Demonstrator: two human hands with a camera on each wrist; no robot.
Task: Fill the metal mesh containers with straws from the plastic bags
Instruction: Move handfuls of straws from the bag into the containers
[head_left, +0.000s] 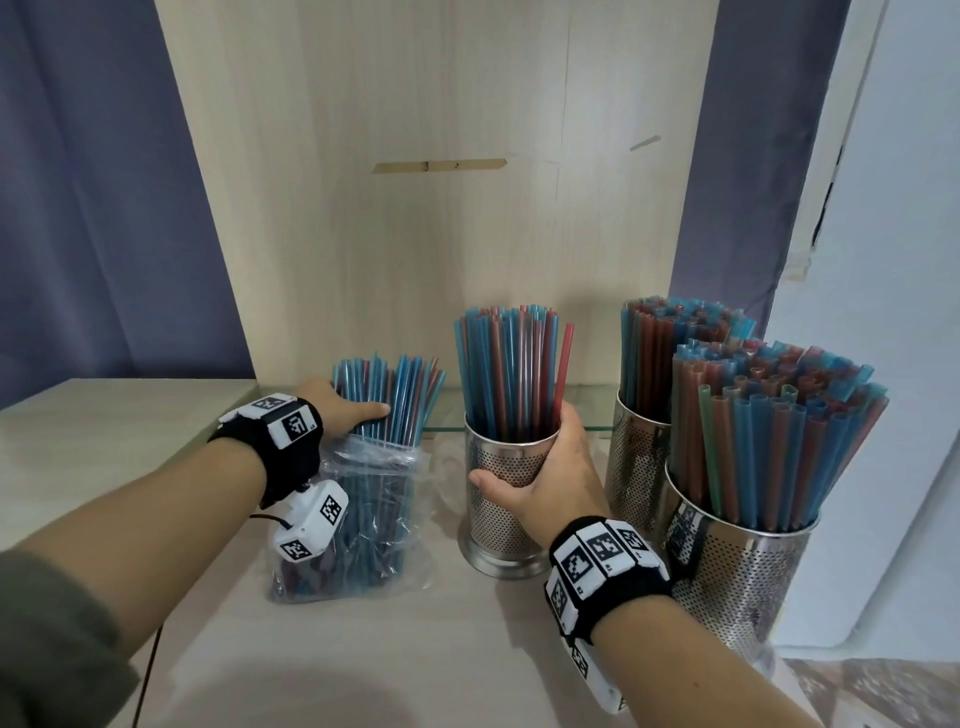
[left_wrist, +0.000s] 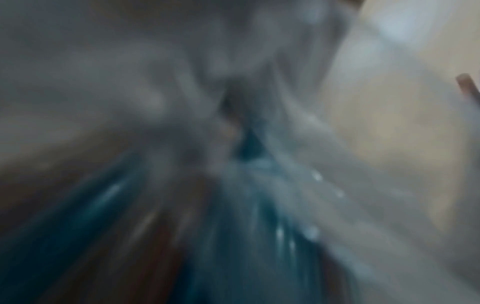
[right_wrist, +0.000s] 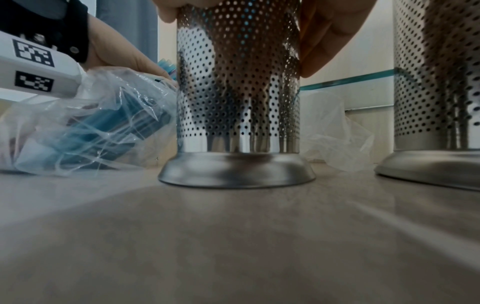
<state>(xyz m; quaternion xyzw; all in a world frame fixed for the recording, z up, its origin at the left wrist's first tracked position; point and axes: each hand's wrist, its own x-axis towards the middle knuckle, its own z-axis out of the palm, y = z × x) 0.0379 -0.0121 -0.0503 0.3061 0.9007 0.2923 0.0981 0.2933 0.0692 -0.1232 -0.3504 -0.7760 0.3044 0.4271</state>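
**Hands on bag and middle container**

Right hand (head_left: 540, 478), lower centre-right of the head view, wraps the upper wall of the middle container (head_left: 501, 499): thumb on the near left side, fingers curled round the right side at the rim. That container stands upright on the counter (head_left: 363, 649), partly filled with blue and red straws (head_left: 506, 374). In the right wrist view its flared base (right_wrist: 236, 171) sits flat on the surface, with the thumb and fingers at the top edge of the frame.

Left hand (head_left: 343, 410), centre-left, grips a bunch of loose straws (head_left: 395, 400) where they project from the open mouth of the bag (head_left: 363, 519). The bag lies just left of the middle container. The left wrist view is blurred; only blue streaks and clear film show.

Two full containers (head_left: 737, 566) stand at the right edge, close together.
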